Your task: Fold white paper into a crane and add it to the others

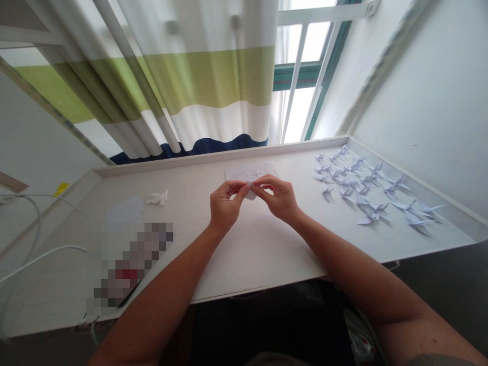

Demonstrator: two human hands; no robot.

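A small folded piece of white paper (250,193) is pinched between my two hands above the middle of the table. My left hand (225,203) grips its left side with thumb and fingers, and my right hand (277,197) grips the right side the same way. The fingertips nearly meet and hide the upper part of the paper. Just behind them, a sheet with faint dark marks (247,172) lies flat on the white table (259,254).
Several folded paper cranes (362,178) stand at the table's right. At left lie a crumpled white paper piece (157,197), pale flat sheets (125,209) and a blurred-out long object (133,264). White cables (46,259) cross the left edge. A raised rim (213,154) borders the back.
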